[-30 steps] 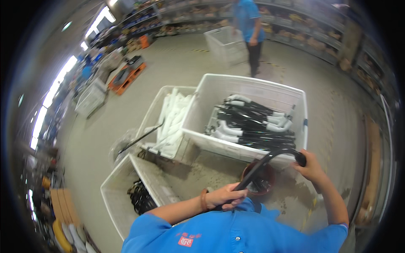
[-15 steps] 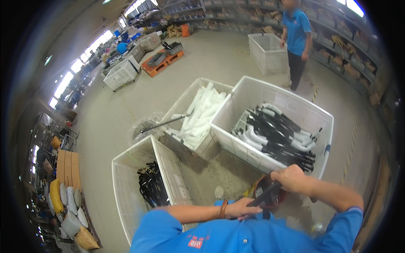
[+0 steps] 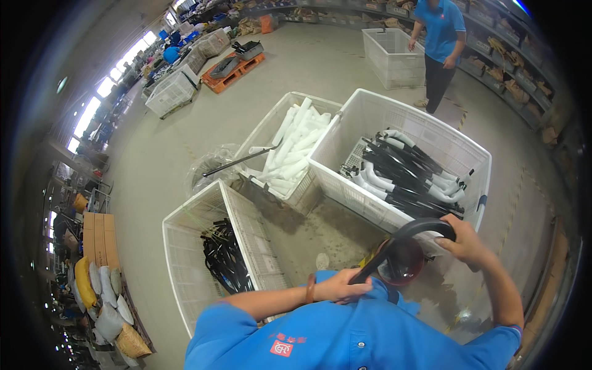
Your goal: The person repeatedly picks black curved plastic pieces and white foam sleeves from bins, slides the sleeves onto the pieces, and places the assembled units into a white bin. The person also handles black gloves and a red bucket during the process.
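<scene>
Gripping a hooked black tube (image 3: 394, 239) before the chest, partly across the reddish bucket (image 3: 408, 264) in view.

Closed around the straight lower part with the left hand (image 3: 343, 286), past which cannot tell how far it runs; curled round the hooked end with the right hand (image 3: 467, 246). Probably stiff, fairly light, not fragile, perhaps slick; best held on shank and hook. Slanting lengthwise from near left to forward right, then arching over rightward and down.
</scene>
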The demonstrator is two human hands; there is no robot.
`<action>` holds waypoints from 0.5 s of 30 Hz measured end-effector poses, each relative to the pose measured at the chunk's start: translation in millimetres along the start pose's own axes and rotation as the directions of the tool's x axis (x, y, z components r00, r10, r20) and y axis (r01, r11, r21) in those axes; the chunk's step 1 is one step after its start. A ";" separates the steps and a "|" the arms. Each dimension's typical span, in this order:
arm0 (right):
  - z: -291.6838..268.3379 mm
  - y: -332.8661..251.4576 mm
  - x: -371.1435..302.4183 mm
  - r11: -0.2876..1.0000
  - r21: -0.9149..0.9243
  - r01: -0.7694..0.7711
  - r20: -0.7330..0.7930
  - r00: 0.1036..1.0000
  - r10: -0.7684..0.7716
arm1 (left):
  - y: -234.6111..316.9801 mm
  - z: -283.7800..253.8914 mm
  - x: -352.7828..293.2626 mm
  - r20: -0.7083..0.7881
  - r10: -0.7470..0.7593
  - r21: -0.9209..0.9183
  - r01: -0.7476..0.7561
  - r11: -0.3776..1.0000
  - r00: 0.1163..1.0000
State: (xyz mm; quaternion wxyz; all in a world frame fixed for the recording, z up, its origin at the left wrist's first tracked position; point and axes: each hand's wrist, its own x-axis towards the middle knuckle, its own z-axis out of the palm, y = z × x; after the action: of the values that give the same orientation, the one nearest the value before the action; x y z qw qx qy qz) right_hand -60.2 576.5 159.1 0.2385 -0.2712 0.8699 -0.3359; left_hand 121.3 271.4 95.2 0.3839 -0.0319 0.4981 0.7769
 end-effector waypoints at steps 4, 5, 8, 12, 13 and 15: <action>-51.6 -15.0 -12.9 0.698 0.640 -0.323 0.542 0.833 -0.111 | 7.4 19.9 10.4 0.088 0.259 0.370 -0.273 0.888 0.962; -58.9 -17.5 -16.8 0.644 0.676 -0.358 0.600 0.775 -0.200 | 9.3 20.3 10.9 0.121 0.122 0.386 -0.160 0.909 0.985; -51.4 -16.4 -14.2 0.977 0.196 0.079 0.192 0.974 -0.117 | 9.5 21.4 19.5 0.018 0.145 0.379 -0.141 0.915 0.989; -18.0 -11.5 8.2 0.924 -0.360 0.130 -0.203 0.955 -0.214 | 8.7 22.5 28.4 -0.036 0.217 0.311 -0.195 0.930 0.976; -16.4 -12.0 12.4 0.913 -0.374 0.162 -0.214 0.943 -0.255 | 10.5 21.8 28.8 -0.047 0.241 0.312 -0.215 0.925 0.969; -16.8 -15.4 15.8 0.904 -0.406 0.136 -0.190 0.955 -0.229 | 14.0 21.7 26.6 -0.071 0.189 0.373 -0.150 0.915 0.979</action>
State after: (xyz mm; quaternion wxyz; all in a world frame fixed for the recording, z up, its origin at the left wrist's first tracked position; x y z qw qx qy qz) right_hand -77.1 564.6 177.5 0.0438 -0.3525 0.9115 -0.2073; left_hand 101.0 300.8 105.1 0.2875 0.0425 0.6546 0.6979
